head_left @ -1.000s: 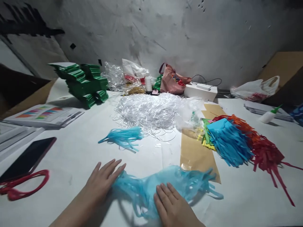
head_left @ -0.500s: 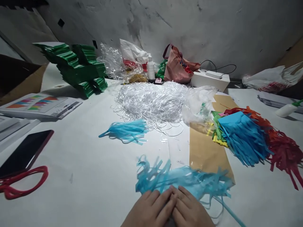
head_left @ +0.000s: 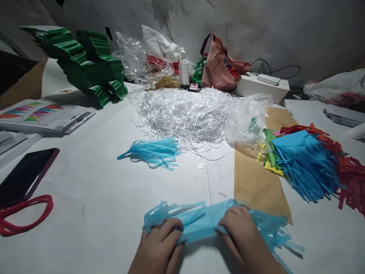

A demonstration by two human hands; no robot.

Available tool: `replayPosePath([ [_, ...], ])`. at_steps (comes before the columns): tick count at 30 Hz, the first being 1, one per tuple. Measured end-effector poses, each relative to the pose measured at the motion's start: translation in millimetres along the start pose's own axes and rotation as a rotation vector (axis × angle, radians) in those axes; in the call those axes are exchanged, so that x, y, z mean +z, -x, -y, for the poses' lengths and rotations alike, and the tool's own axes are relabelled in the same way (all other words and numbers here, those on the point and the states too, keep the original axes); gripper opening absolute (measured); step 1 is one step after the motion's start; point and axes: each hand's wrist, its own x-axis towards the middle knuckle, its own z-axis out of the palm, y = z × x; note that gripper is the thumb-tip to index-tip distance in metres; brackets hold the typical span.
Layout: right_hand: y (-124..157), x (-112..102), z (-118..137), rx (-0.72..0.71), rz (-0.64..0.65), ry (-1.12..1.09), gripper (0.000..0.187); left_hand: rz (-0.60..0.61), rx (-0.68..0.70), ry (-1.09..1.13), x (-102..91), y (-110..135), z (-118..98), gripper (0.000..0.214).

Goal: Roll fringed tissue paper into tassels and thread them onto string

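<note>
A sheet of light-blue tissue paper, cut into fringes at both ends, stretches between my hands close to the front of the table. My left hand is closed on its near edge, left of the uncut middle. On the other side of that middle, my right hand grips the same edge with thumb and fingers. Fringe strips spread out beyond both hands. Farther back lies a light-blue tissue tassel, its twisted end pointing left.
White cord is heaped at mid-table. Coloured fringed paper lies right, by brown paper. Red-handled scissors and a phone are left. Behind stand green layered paper, a white bottle and a pink bag.
My hands have moved apart from being together at the tissue's middle. The near edge of the tissue now spans between them. The camera view has shifted slightly.
</note>
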Motion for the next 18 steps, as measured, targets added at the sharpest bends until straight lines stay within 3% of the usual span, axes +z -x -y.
replayPosePath([
  [5, -6.3, 9.4, 3.2, 0.185, 0.091, 0.150, 0.028, 0.006, -0.066, -0.072, 4.3, -15.8, 1.4, 0.018],
  [10, -9.7, 9.7, 2.9, 0.157, 0.050, 0.167, 0.036, -0.042, -0.017, -0.042, -0.1, -21.1, 1.8, 0.010],
  [14, -7.6, 7.9, 0.7, 0.128, -0.024, 0.121, 0.036, -0.093, 0.044, 0.085, -4.5, -15.1, -0.5, 0.017],
  [18, -7.3, 6.8, 1.1, 0.100, -0.031, 0.121, 0.034, -0.043, 0.195, 0.194, -4.8, -10.1, -3.8, 0.019],
])
